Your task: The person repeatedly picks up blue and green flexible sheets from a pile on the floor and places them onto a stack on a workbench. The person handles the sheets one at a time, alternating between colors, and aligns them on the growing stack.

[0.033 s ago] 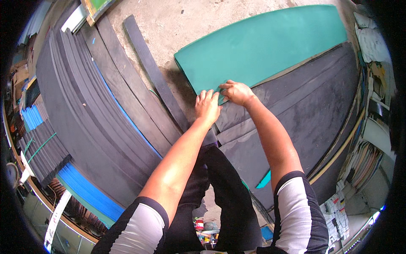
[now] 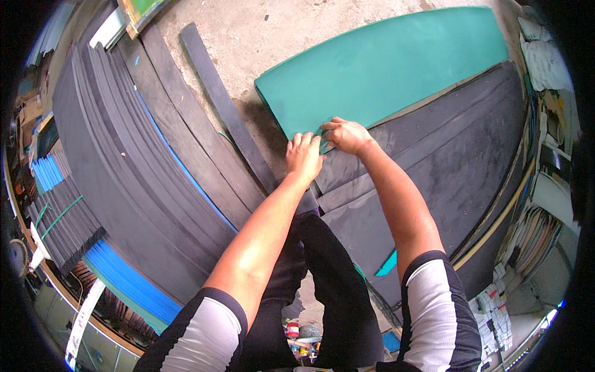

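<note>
L hand (image 2: pixel 304 156) fingers-down, R hand (image 2: pixel 347 135) fingers curled, both at near corner of green sheet (image 2: pixel 384 68); pinch vs. press can't tell. Sheet's laid out alongside black sheets (image 2: pixel 446 139), overlap unclear. Spreading looks done; corner prob. unfinished.

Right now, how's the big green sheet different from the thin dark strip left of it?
The green sheet is bright green; the strip is dark, nearly black. The green sheet is wide, while the strip is narrow. The left hand and right hand are at the green sheet's near corner; neither touches the strip. Both are longer than they are wide.
</note>
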Demonstrator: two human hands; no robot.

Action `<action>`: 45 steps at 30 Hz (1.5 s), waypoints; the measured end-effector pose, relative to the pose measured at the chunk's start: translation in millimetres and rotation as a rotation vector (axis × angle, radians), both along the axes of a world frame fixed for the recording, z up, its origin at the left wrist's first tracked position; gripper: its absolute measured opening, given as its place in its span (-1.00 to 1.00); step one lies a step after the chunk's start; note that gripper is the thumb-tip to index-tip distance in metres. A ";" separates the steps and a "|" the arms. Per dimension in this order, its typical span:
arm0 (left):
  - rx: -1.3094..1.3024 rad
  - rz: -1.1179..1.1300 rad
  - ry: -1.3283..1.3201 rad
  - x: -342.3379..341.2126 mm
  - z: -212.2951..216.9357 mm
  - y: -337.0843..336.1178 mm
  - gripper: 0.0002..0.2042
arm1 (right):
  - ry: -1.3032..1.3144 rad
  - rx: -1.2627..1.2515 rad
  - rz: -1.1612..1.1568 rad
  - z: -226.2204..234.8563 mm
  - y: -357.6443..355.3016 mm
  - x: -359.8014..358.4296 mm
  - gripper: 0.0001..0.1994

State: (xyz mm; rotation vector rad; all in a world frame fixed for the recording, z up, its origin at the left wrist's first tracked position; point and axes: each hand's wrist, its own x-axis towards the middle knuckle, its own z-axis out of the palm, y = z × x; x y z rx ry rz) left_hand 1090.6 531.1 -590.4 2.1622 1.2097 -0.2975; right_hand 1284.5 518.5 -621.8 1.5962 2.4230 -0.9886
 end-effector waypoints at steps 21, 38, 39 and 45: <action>0.257 -0.109 -0.261 -39.2 52.4 31.9 -0.83 | -0.093 0.466 -0.189 39.5 -27.3 28.8 -0.54; 0.175 -0.066 0.122 -129.0 310.4 25.4 -0.53 | 0.133 0.363 -0.309 231.7 -30.2 -54.6 -0.55; 0.158 -0.057 0.082 -144.7 333.7 24.0 -0.51 | 0.129 0.360 -0.316 239.2 -36.7 -46.4 -0.53; 0.021 -0.166 0.187 -261.6 482.8 19.8 -0.44 | -0.046 0.175 -0.555 216.4 -88.1 22.8 -0.35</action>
